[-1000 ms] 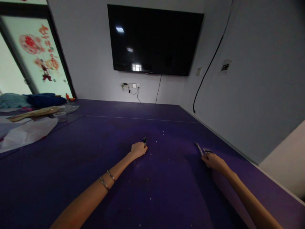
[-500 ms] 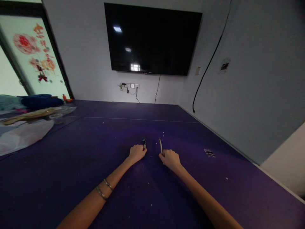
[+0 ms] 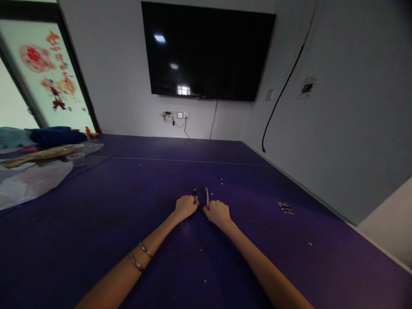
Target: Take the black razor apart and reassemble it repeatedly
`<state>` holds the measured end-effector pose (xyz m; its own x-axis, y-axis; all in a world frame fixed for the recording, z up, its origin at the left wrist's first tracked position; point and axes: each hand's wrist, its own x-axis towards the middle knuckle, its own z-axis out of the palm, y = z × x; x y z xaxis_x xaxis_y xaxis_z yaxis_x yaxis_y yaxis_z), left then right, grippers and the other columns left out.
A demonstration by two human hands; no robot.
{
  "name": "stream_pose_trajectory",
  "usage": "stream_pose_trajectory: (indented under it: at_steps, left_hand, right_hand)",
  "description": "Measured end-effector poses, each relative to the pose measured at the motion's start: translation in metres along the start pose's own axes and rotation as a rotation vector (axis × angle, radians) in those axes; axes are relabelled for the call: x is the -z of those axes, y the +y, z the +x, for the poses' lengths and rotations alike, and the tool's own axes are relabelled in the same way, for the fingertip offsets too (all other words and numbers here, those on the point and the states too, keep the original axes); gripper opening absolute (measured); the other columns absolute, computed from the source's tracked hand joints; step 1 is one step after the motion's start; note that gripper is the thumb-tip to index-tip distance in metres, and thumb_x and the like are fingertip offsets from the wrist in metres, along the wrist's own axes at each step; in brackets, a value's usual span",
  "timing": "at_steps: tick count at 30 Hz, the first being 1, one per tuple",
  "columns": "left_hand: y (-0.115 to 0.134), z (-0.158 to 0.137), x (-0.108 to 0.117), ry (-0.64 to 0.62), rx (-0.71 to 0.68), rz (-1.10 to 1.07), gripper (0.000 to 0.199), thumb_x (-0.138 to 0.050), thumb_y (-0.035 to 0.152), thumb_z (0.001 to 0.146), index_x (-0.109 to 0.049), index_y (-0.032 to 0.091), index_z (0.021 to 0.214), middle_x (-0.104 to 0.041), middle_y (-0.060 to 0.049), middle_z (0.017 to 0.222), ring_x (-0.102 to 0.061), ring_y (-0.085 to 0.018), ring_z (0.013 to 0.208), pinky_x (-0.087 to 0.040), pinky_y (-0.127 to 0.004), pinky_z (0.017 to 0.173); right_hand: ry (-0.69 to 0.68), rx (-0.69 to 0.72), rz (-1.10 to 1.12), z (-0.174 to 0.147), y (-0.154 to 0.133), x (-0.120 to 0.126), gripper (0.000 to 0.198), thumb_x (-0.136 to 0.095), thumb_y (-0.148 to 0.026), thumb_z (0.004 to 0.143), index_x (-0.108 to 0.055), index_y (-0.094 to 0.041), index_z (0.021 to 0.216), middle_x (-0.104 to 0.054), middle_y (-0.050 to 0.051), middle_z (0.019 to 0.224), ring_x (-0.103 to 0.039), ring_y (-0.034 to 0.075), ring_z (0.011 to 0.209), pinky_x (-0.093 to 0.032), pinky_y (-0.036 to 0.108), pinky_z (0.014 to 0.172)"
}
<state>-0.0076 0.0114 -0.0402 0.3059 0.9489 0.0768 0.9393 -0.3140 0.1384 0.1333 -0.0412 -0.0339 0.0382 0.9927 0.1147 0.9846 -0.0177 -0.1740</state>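
My left hand [image 3: 185, 207] is closed round the handle of a small dark razor [image 3: 196, 192], its angled head pointing away from me. My right hand [image 3: 218, 212] grips a slim, pale toothbrush [image 3: 207, 195] with its head end up and a brownish patch near the tip. The two hands are close together above the purple surface [image 3: 144, 240], a narrow gap between them. The razor and toothbrush stand side by side, apart. Fingers cover the lower part of both handles.
Right of my hands lies a small clear packet with dark pieces [image 3: 285, 208]. White specks dot the surface. At left are a plastic bag [image 3: 35, 182] and folded dark blue cloth [image 3: 59, 136]. A black cable [image 3: 273, 107] hangs by the right wall, and a television [image 3: 209, 51] is mounted ahead.
My right hand has moved left with the toothbrush, bringing it nearer the razor. My left hand has stayed nearly still. The view has shifted slightly.
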Motion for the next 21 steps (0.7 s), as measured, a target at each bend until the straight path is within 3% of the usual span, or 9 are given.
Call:
stream_pose_trajectory:
  at_steps: [21]
  left_hand:
    - [0.0021, -0.0009, -0.0009, -0.011, 0.05, -0.003, 0.042, -0.036, 0.045, 0.085, -0.067, 0.018, 0.093, -0.068, -0.013, 0.094, -0.063, -0.026, 0.092, -0.047, -0.034, 0.076]
  right_hand:
    - [-0.028, 0.017, 0.025, 0.0012, 0.0048, -0.0039, 0.038, -0.04, -0.041, 0.084, -0.069, -0.016, 0.085, -0.069, 0.012, 0.087, -0.065, 0.025, 0.082, -0.046, 0.032, 0.068]
